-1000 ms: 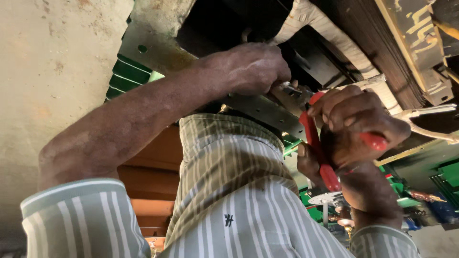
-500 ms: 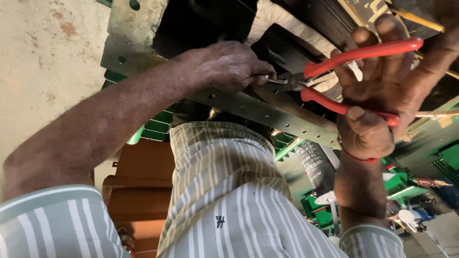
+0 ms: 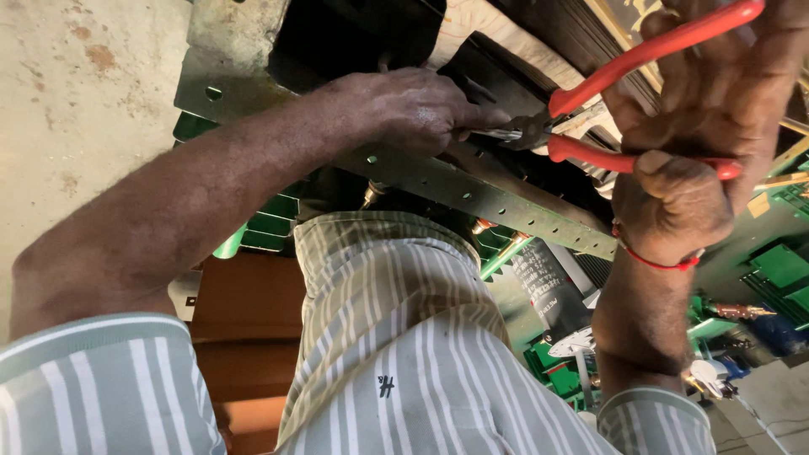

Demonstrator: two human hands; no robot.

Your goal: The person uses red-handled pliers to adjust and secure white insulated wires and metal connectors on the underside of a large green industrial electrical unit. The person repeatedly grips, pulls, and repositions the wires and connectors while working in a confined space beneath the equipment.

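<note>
My right hand (image 3: pixel 699 160) grips red-handled pliers (image 3: pixel 624 109) at the upper right, their handles spread apart. The dark jaws (image 3: pixel 524 131) point left and close on a small metal piece (image 3: pixel 493 133). My left hand (image 3: pixel 417 108) reaches in from the lower left and pinches that same piece with its fingertips, right against the jaws. Both hands work just above a perforated metal angle bar (image 3: pixel 472 192) on a dark machine frame. A red thread band (image 3: pixel 653 257) circles my right wrist.
My striped shirt (image 3: pixel 396 337) fills the lower middle. A black cylinder (image 3: pixel 548 286) and green parts (image 3: pixel 775 265) lie at the lower right. Bare concrete (image 3: pixel 76 101) is on the left, and a brown box (image 3: pixel 244 329) sits below my left arm.
My right hand has swung the pliers up and to the right, with the handles wider apart and the jaws now meeting my left fingertips. My left hand stays on the bar.
</note>
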